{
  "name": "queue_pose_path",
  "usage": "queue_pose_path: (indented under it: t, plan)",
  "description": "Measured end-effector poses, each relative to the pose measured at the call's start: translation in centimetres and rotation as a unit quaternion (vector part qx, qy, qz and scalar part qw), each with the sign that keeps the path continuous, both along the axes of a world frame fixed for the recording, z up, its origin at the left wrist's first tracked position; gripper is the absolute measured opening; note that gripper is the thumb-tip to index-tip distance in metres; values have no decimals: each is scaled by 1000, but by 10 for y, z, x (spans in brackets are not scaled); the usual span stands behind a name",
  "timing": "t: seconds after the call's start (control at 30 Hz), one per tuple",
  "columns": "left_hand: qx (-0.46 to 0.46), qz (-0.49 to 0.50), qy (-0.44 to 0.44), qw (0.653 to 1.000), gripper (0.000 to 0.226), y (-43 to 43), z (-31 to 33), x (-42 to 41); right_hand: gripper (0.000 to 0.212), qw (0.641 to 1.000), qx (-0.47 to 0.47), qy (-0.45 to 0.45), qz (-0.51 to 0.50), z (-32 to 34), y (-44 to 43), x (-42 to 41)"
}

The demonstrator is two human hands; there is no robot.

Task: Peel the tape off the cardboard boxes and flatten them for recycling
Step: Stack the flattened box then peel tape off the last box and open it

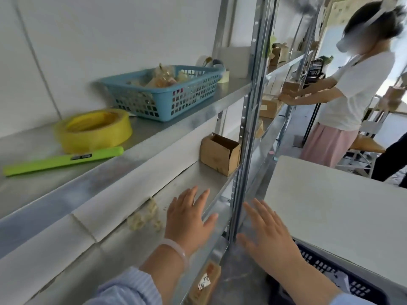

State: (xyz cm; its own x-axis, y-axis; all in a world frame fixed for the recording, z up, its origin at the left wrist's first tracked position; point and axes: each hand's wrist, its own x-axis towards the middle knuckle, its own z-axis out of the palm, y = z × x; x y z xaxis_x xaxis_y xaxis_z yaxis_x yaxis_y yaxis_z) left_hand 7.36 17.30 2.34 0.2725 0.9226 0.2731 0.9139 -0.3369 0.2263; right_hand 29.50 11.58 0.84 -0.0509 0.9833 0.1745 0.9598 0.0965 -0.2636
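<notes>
Brown open-topped cardboard box (220, 153) stands beyond the left hand (187, 221) and right hand (268, 236), fingers (201, 199) spread, empty; crumpled scraps (145, 216), perhaps tape, lie beside the left fingers.

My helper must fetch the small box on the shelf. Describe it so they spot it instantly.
On the metal shelving along the white wall, look at the shelf under the blue basket. A small cardboard box stands at its right end, beside the upright post. Unlike the crumpled scraps, it's brown, square-edged, flaps open.

Free shelf (189, 178) up to cardboard box (218, 154), steel upright (245, 137) alongside
</notes>
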Motion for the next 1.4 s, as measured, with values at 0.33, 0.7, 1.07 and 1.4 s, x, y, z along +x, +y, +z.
queue_pose_path:
  t: [0.33,0.7,1.07,1.4]
  plan:
    - [-43,19,-49,998,67,114,-26,45,80,998,-52,35,-17,-21,142,56]
    - [-138,132,-186,964,67,230,-40,136,83,978,-125,140,90,-13,335,118]
    - [-227,256,-522,781,75,284,-42,158,53,932,-176,271,163,-31,386,111]
    - [-213,284,-494,793,87,255,-28,120,50,861,-159,325,359,-32,337,72]
